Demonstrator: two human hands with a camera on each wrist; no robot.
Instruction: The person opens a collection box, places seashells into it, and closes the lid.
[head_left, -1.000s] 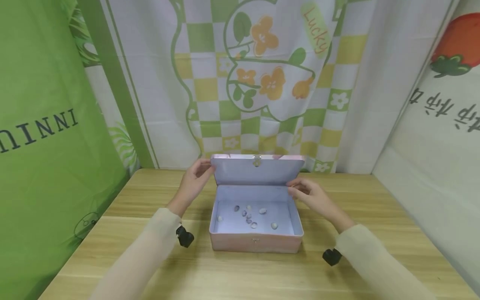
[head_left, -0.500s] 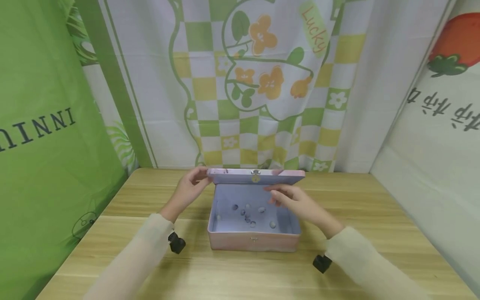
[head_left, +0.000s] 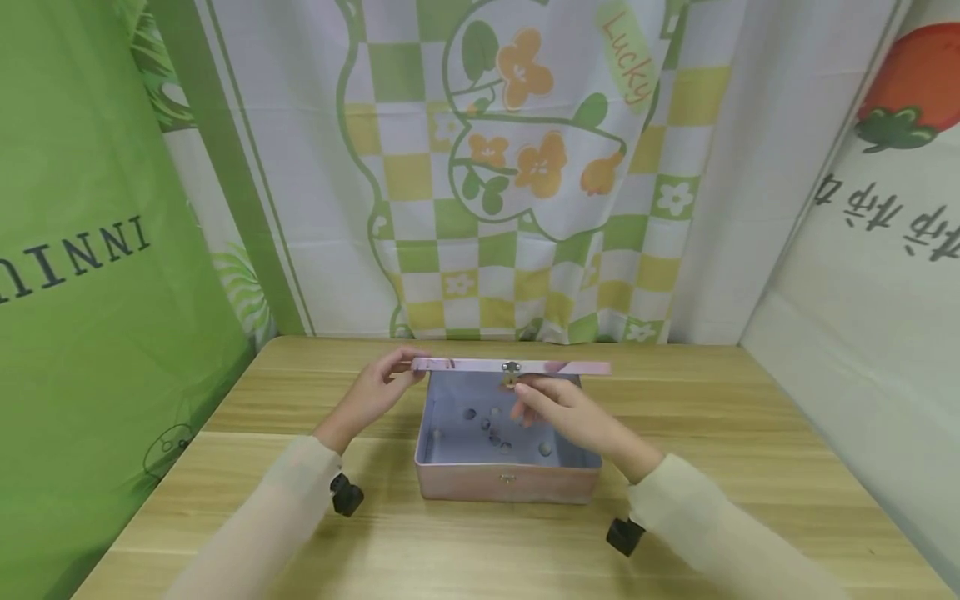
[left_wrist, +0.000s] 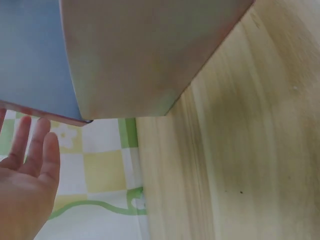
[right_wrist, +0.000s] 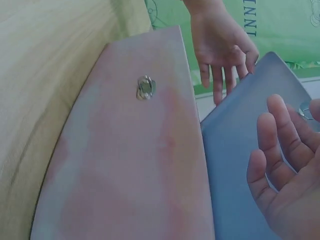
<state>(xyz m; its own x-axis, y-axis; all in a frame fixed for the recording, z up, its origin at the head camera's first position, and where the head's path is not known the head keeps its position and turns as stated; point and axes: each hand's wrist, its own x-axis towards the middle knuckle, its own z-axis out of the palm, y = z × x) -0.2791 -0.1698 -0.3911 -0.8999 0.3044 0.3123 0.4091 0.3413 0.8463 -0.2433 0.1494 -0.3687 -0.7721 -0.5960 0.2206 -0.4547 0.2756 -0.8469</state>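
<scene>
A pink tin box [head_left: 510, 487] stands on the table, its hinged lid [head_left: 585, 367] part-way down and roughly level in the head view. Several small rounded, pale or purplish pieces [head_left: 545, 449] lie on its floor, too small to identify. My left hand [head_left: 371, 396] holds the lid's left front corner between thumb and forefinger; its other fingers stretch out straight in the left wrist view. At the middle of the lid's front edge, my right hand [head_left: 577, 415] has thumb and forefinger at the metal clasp [head_left: 512, 367], seemingly pinching it. The other right fingers [right_wrist: 267, 137] are loosely bent below the lid.
A metal catch [right_wrist: 146, 88] sits on the box's front wall. The wooden table [head_left: 315, 550] reaches back to a patterned curtain [head_left: 420, 167]. A green cloth [head_left: 75, 375] hangs at the left, and a white one with a red fruit print [head_left: 862, 333] at the right.
The lid has tipped forward and down from nearly upright. My left hand has lowered with its corner. My right hand has moved left from the box's back right corner to the clasp.
</scene>
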